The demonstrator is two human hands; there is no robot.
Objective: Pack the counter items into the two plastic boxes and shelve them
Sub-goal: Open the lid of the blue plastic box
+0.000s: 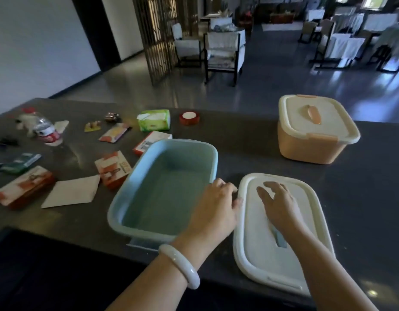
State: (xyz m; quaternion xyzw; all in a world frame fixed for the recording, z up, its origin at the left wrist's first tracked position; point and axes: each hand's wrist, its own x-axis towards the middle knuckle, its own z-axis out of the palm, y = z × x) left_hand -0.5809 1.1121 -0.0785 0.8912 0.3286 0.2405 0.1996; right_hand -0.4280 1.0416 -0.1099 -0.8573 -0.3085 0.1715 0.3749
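An open, empty blue plastic box point(135, 189) stands on the dark counter point(238, 144) in front of me. Its white lid point(310, 221) lies flat just to its right. My left hand point(214, 207), with a pale bangle on the wrist, has its fingers curled at the lid's left edge beside the box rim. Fingers straight, my right hand point(277, 203) rests on top of the lid, and the lid's blue handle shows under the wrist. An orange box point(310, 144) with its white lid closed stands at the back right.
Loose items lie left of the blue box: a green tissue pack point(154, 119), a red tape roll point(189, 117), several red-and-white packets point(113, 169), a white envelope point(73, 191), a crushed bottle point(45, 129). Chairs and tables stand beyond the counter.
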